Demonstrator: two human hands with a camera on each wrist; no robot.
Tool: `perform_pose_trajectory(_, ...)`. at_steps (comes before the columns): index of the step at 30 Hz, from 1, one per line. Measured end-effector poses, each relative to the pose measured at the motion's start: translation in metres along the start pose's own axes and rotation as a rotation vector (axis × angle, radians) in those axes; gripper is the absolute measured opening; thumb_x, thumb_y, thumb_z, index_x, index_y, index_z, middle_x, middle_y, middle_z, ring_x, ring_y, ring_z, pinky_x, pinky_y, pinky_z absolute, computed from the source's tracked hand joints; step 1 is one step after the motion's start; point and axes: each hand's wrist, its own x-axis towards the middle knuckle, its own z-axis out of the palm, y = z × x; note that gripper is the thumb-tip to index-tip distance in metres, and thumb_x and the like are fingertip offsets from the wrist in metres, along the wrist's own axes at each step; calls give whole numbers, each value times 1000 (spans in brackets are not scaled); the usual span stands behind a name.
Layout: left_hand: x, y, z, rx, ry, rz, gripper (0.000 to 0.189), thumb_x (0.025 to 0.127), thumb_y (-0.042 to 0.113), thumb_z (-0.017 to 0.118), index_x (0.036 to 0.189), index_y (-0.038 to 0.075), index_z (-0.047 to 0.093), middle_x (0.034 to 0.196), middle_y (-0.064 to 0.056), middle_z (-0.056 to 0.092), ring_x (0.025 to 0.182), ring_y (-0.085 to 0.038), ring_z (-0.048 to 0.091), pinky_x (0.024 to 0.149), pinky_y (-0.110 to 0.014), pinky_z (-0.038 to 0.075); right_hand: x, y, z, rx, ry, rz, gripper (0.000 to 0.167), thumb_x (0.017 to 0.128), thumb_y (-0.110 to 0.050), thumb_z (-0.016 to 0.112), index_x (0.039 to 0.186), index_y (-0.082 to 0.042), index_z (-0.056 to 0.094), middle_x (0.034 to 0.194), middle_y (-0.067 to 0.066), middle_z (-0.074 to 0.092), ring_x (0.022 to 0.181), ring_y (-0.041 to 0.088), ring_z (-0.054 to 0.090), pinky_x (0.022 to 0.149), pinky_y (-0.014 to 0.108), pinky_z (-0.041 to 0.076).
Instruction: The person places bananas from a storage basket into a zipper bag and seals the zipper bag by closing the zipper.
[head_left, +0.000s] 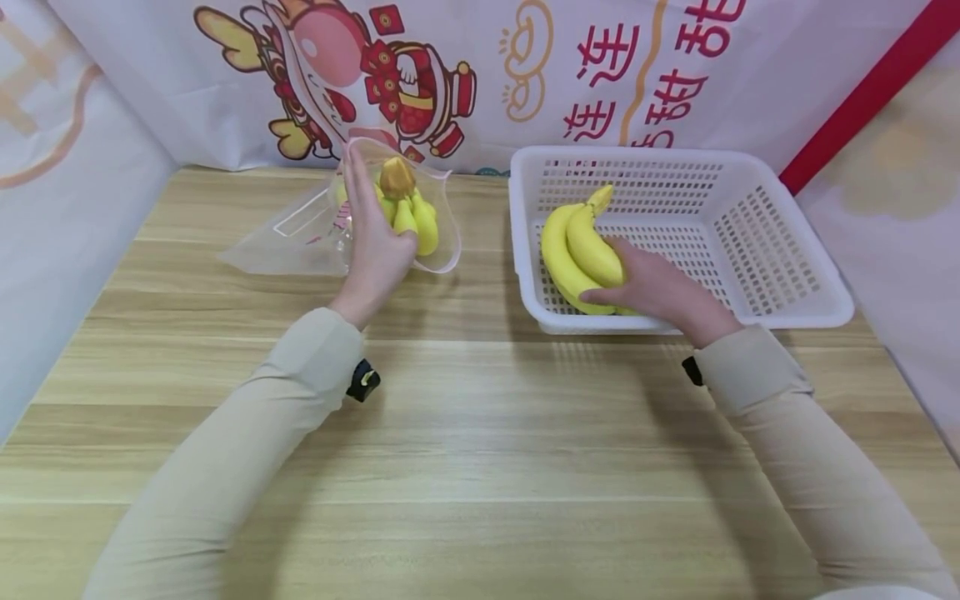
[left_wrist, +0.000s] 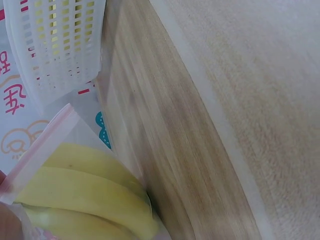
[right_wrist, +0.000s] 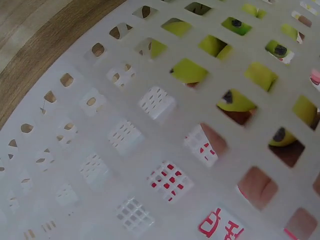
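My left hand (head_left: 375, 242) is at the mouth of a clear zip bag (head_left: 446, 208) with a pink-edged seal, its fingers straight along the rim and its thumb spread apart. In the bag lies a bunch of yellow bananas (head_left: 425, 225), stem at the opening; the left wrist view shows these bagged bananas (left_wrist: 85, 195) through the plastic. My right hand (head_left: 660, 283) reaches into a white basket (head_left: 813, 250) and grips another bunch of bananas (head_left: 562, 242), thumb at the near side. Through the basket wall (right_wrist: 105, 150) in the right wrist view, dark banana tips and parts of the hand show.
The basket stands at the back right of the wood-grain table (head_left: 450, 467), with the bag to its left. A white printed cloth (head_left: 480, 75) hangs right behind both. A red strip (head_left: 870, 92) slants down behind the basket's right side.
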Motion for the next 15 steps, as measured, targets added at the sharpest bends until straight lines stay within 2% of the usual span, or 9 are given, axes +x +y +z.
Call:
perform_pose_trajectory(9,-2,0,-1,-3,-4,2,106,78,-13,49,152,27,-15,159,13,-23,148,-7,-17,123,-35,1,1,0,-1,4,-35,13,93,78,-37,76,149,-8,23,106,14,53,93,26,50,81,40,43)
perform_pose_trajectory(15,-1,-1,-1,-6,0,7,107,78,-13,50,152,28,-15,159,13,-22,148,-7,-17,123,-34,2,2,0,-1,27,-30,-6,87,77,-29,78,146,-6,29,104,13,52,93,26,49,82,39,43)
